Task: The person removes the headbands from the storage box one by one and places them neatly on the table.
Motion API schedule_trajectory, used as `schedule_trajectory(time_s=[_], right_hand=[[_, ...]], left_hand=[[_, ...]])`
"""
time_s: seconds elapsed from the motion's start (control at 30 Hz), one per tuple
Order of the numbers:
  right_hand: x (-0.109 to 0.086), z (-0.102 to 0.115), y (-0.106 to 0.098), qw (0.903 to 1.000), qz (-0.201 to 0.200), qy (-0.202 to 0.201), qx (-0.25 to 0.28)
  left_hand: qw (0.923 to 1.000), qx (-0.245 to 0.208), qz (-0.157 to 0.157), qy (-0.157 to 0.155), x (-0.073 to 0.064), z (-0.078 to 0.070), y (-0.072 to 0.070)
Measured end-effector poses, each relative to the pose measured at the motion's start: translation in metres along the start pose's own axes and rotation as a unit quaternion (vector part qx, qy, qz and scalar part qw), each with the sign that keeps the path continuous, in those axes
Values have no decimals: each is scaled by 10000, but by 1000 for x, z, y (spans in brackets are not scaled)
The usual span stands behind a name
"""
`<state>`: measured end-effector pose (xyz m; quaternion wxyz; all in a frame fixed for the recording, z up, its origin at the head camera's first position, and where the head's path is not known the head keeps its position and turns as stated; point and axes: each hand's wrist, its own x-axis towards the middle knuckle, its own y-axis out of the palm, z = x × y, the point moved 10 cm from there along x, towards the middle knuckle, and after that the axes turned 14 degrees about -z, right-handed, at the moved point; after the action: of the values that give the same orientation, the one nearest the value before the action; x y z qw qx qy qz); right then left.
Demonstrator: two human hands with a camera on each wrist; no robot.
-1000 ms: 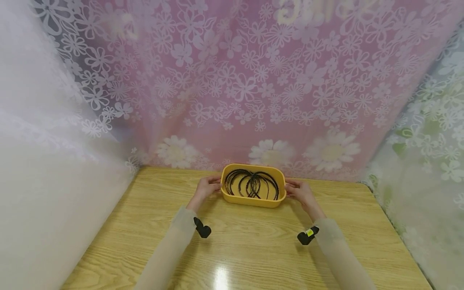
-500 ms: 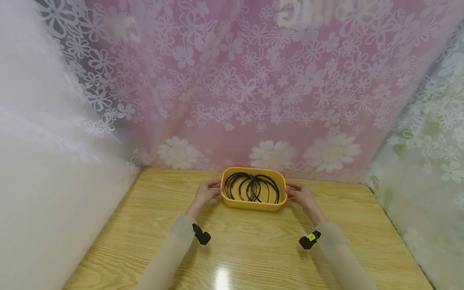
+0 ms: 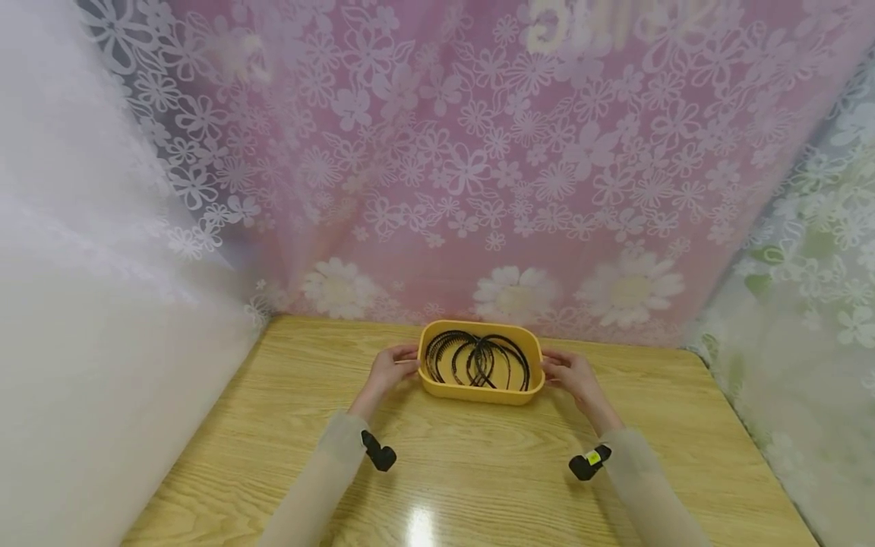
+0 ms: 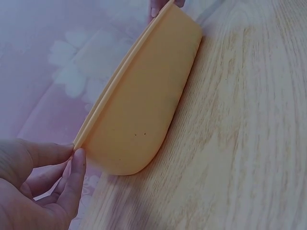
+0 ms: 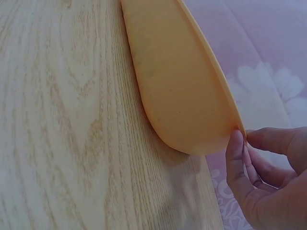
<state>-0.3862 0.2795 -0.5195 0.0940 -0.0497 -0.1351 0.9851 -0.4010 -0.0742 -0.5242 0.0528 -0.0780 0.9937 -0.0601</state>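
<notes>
A yellow plastic basket point(image 3: 481, 395) with rounded corners stands near the back of the wooden table. Inside it lie several black hair hoops point(image 3: 478, 361), some with comb teeth, overlapping one another. At the basket's left end, my left hand point(image 3: 386, 374) pinches the rim. My right hand point(image 3: 577, 380) does the same at the opposite end. Close up in the left wrist view, thumb and fingers of the left hand point(image 4: 43, 184) meet at the rim. The right wrist view has the right hand point(image 5: 268, 167) gripping the rim between thumb and fingers.
The wooden table point(image 3: 478, 471) extends towards me and to both sides. Behind the basket hangs a pink floral curtain point(image 3: 437, 190). A white sheet point(image 3: 102, 304) borders the left side, a pale flowered one point(image 3: 813, 342) the right.
The basket has come slightly nearer to me, away from the curtain, with both hands still holding its ends. The hair hoops stay as they lay inside.
</notes>
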Motion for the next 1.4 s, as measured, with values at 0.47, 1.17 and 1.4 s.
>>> schedule_trajectory(time_s=[0.47,1.17,1.4], right_hand=[[-10,-2,-1,9998,-6,14,182],[-26,-1,-3,9999,62,-95,106],[-33,-3,-4,10000,-35,-20,72]], left_hand=[[10000,-33,-86,29,-11,2,-4],[9996,-257,96,-29,-30,5,-9],[9994,-332,84,14,-36,7,-11]])
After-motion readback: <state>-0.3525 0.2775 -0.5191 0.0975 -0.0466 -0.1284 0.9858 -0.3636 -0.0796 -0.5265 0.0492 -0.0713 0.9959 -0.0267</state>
